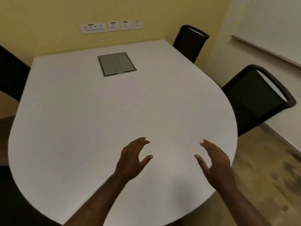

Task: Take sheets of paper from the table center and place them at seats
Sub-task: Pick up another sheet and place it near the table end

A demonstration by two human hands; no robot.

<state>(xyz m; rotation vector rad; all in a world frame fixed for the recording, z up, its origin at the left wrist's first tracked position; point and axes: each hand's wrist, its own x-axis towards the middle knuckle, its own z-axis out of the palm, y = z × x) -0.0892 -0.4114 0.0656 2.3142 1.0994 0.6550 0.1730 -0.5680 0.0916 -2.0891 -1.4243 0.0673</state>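
A white table (73, 111) with a rounded near end fills the view. At its centre I make out a faint pale sheet of paper (122, 90), barely distinct from the tabletop; its edges are blurred. My left hand (132, 159) and my right hand (215, 162) hover over the near end of the table, fingers spread, palms facing each other, nothing in either. Both hands are well short of the paper.
A grey cable hatch (116, 63) is set into the far part of the table. Two black chairs stand at the right side, one near (255, 98), one far (189, 41). A dark chair (9, 72) is at the left. Wall sockets (110, 26) are on the yellow wall.
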